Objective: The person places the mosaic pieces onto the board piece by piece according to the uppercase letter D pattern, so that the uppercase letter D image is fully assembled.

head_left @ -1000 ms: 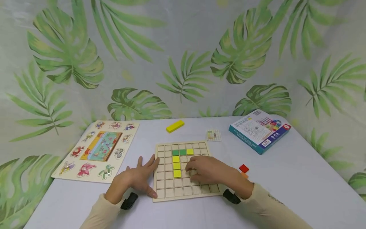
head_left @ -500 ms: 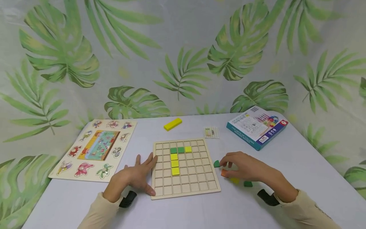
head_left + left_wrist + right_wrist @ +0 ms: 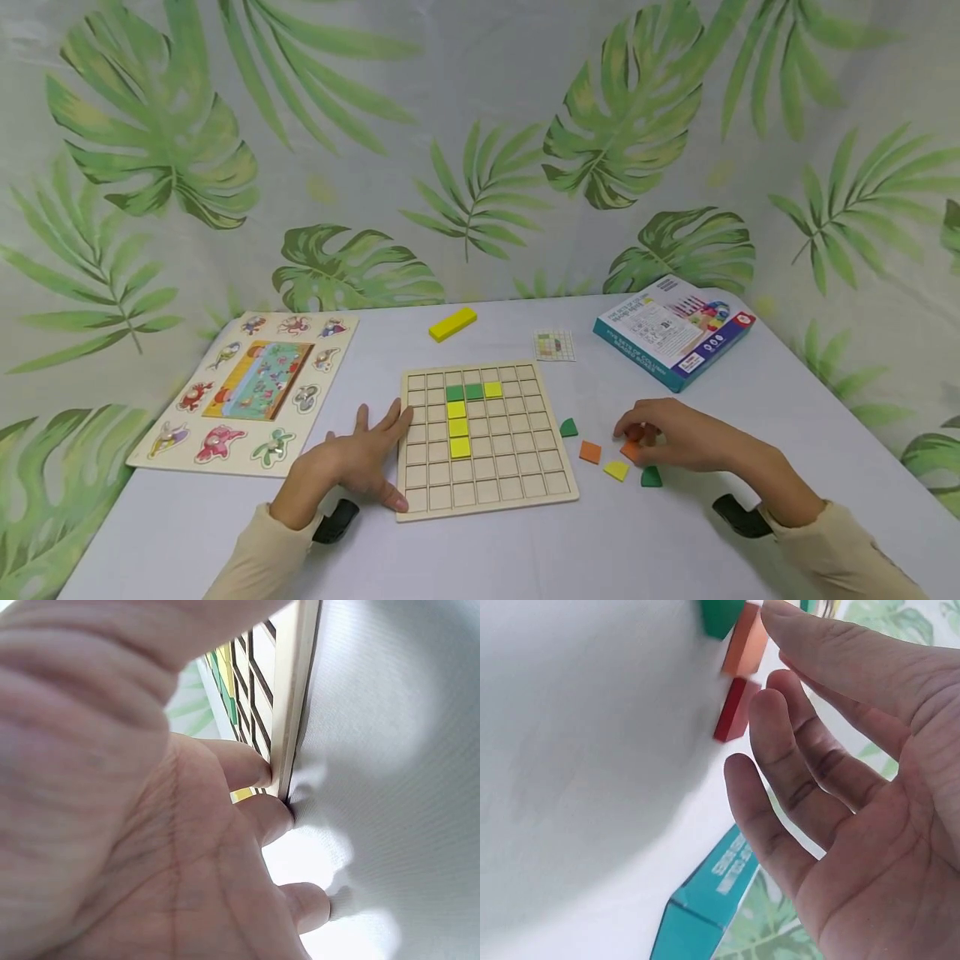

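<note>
In the head view my left hand (image 3: pixel 365 464) lies spread at the left edge of a wooden grid board (image 3: pixel 525 492), thumb on its near corner and fingertips along the side. The board holds a short row of green tiles (image 3: pixel 474 392) and yellow tiles (image 3: pixel 459 427). My right hand (image 3: pixel 686 436) is over loose tiles right of the board, its fingers loosely bent. In the right wrist view its thumb tip is right at an orange tile (image 3: pixel 744 641), with a red tile (image 3: pixel 735 712) beside it. The index finger is mostly hidden behind the thumb.
Nearby lie another orange tile (image 3: pixel 590 452), a yellow piece (image 3: pixel 616 471) and two green pieces with a curved side. Farther back are a yellow block (image 3: pixel 453 325), a small pattern card (image 3: pixel 553 345) and a teal box (image 3: pixel 675 332). An animal puzzle board (image 3: pixel 243 392) stands left.
My right hand has left the grid board and moved right, first to the nearer orange tile, then on to the farther one. My left hand keeps its place at the board's edge.
</note>
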Action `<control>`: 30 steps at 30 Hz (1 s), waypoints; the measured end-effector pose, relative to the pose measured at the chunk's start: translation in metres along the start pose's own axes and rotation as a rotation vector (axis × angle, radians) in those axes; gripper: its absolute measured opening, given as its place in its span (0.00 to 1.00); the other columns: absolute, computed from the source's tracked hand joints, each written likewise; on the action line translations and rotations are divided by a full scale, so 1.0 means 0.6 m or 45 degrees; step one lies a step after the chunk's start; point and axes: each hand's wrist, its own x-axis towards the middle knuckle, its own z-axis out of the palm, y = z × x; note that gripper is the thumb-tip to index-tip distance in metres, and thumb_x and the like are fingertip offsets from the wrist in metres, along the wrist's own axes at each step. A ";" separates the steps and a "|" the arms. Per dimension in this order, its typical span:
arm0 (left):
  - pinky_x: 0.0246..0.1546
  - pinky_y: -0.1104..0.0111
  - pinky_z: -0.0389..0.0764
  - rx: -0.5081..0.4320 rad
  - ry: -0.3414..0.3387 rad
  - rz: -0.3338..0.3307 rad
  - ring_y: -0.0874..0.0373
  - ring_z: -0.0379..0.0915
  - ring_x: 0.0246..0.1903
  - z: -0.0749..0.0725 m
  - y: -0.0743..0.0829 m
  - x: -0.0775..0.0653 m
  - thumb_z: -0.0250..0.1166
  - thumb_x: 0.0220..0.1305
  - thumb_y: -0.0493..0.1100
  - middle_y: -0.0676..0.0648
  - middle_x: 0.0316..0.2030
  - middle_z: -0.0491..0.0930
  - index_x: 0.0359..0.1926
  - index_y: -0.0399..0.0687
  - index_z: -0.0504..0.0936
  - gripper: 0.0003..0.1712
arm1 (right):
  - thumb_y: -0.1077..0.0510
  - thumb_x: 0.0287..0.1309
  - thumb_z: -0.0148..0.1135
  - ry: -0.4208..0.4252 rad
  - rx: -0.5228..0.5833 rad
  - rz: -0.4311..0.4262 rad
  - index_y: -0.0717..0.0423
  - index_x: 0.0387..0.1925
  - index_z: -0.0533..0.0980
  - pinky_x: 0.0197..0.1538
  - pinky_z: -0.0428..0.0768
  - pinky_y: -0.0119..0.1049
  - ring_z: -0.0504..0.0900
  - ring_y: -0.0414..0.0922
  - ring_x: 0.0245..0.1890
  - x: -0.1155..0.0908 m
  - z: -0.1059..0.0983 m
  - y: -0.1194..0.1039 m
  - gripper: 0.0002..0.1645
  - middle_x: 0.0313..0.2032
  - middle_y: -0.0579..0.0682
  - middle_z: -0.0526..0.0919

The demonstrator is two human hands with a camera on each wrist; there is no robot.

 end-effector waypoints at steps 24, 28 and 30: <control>0.56 0.18 0.43 -0.010 0.003 -0.005 0.23 0.25 0.74 -0.003 0.004 0.001 0.82 0.36 0.59 0.41 0.81 0.37 0.80 0.47 0.45 0.77 | 0.59 0.56 0.72 -0.010 -0.012 -0.004 0.47 0.45 0.82 0.41 0.80 0.28 0.75 0.38 0.37 0.000 -0.001 0.019 0.15 0.40 0.39 0.80; 0.56 0.18 0.42 -0.019 0.006 -0.012 0.23 0.25 0.74 -0.002 0.003 0.000 0.82 0.36 0.59 0.41 0.81 0.36 0.80 0.47 0.45 0.77 | 0.60 0.54 0.74 -0.003 -0.009 0.022 0.46 0.41 0.79 0.41 0.80 0.28 0.76 0.38 0.37 0.008 0.000 0.018 0.14 0.38 0.38 0.80; 0.57 0.18 0.41 -0.024 0.001 -0.016 0.23 0.25 0.74 -0.001 0.003 -0.001 0.82 0.35 0.58 0.41 0.80 0.36 0.80 0.47 0.45 0.77 | 0.59 0.55 0.74 -0.006 -0.010 0.010 0.45 0.38 0.78 0.41 0.80 0.27 0.76 0.38 0.37 0.011 0.000 0.017 0.12 0.36 0.37 0.80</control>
